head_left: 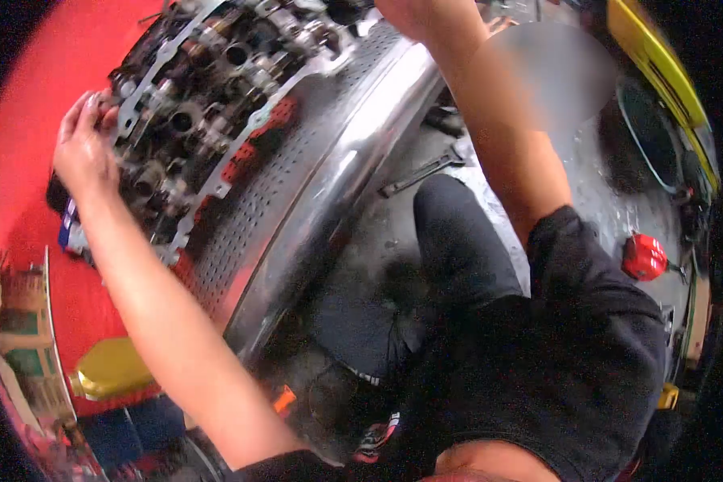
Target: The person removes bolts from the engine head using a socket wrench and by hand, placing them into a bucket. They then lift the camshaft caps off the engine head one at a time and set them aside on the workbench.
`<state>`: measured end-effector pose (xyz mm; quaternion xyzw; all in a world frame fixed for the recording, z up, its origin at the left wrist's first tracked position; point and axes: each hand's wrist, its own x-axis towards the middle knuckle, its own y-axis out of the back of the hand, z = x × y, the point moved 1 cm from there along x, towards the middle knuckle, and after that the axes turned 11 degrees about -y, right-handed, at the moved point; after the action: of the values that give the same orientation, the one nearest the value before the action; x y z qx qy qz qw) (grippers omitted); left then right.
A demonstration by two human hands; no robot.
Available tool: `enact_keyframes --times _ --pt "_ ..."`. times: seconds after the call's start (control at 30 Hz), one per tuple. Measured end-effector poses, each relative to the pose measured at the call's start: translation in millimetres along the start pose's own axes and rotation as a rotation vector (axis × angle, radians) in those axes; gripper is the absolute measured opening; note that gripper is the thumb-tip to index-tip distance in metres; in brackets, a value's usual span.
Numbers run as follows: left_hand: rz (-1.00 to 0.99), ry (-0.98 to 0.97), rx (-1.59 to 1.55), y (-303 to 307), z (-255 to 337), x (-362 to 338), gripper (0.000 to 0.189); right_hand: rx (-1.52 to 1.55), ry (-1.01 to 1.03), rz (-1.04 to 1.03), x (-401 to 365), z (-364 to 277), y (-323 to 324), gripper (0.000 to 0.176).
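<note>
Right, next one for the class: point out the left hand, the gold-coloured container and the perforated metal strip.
Left hand [87,157]: head view, middle of the hand.
Gold-coloured container [114,368]: head view, middle of its side.
Perforated metal strip [253,221]: head view, its holed surface.

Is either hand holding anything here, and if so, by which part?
The left hand has its fingers at the outer edge of the engine part; whether gripping cannot be told. The right hand is partly out of frame, its hold unclear.
</note>
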<state>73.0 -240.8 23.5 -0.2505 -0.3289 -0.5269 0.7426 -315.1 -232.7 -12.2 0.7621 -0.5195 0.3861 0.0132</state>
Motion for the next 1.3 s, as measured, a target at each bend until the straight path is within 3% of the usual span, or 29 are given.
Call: enact_keyframes --times 0.07,0.13,0.27,0.37,0.6,0.7,0.77,0.8,1.1,1.23,1.27,1.3 --pt "-0.021 0.015 0.022 8 -7 5 0.021 -0.321 0.125 -0.098 -56 7 63 0.02" --pt "-0.028 0.025 0.068 12 -7 6 0.022 -0.302 -0.163 0.346 -126 42 127 0.018" --pt "-0.046 0.02 0.05 20 -9 6 0.022 -0.267 -0.592 0.731 -268 70 217 0.032" --pt "-0.088 0.043 0.056 40 -18 15 0.029 -0.234 -0.699 0.961 -341 64 254 0.036" --pt "-0.062 0.073 0.08 46 -20 21 0.031 -0.178 -0.566 1.103 -388 38 298 0.043" --pt "-0.179 -0.082 0.22 41 -14 15 0.027 -0.314 -0.638 1.063 -387 33 295 0.048" --pt "-0.118 -0.078 0.156 27 1 4 0.024 -0.227 -0.629 1.061 -389 48 301 0.052" --pt "-0.046 -0.021 -0.011 15 4 -3 0.023 -0.204 -0.633 1.058 -393 56 309 0.051" --pt "-0.007 -0.027 -0.092 0 8 -10 0.017 -0.159 -0.736 1.29 -495 93 384 0.045" --pt "0.012 -0.072 -0.076 -12 12 -17 0.023 -0.131 -0.79 1.299 -568 108 419 0.038" --pt "0.021 -0.077 -0.067 -18 18 -21 0.025 -0.17 -0.83 1.392 -574 109 414 0.036" --pt "0.001 -0.111 0.067 -23 25 -26 0.026 -0.167 -0.799 1.399 -591 112 417 0.033"
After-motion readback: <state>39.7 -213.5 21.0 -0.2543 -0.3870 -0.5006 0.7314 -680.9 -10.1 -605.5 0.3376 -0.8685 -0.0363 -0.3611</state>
